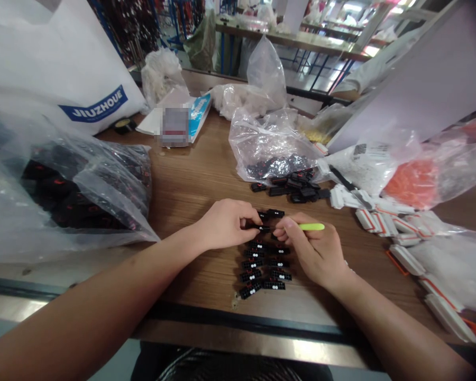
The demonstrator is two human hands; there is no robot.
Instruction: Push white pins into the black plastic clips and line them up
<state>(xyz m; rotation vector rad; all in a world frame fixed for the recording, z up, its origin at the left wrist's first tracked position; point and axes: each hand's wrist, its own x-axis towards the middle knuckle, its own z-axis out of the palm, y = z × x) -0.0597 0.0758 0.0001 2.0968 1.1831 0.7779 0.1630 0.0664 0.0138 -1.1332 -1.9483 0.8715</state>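
My left hand (226, 225) pinches a small black plastic connector (263, 228) between its fingertips, over the wooden table (190, 174). My right hand (305, 248) grips a slim pick with a lime-green handle (311, 226), and its thin tip reaches the connector. Below the hands lie two rough columns of similar black connectors (264, 267) with white dots. Another black connector (275, 213) sits just beyond my fingers. A loose heap of black connectors (289, 186) spills from a clear plastic bag (269, 140) farther up the table.
A large clear bag of black parts (75, 185) fills the left side. White connectors with orange stripes (396, 225) lie at the right, beside bags holding white and orange items (412, 180). A white JIUZHOUE sack (93, 111) and a blurred packet (175, 126) stand at the back.
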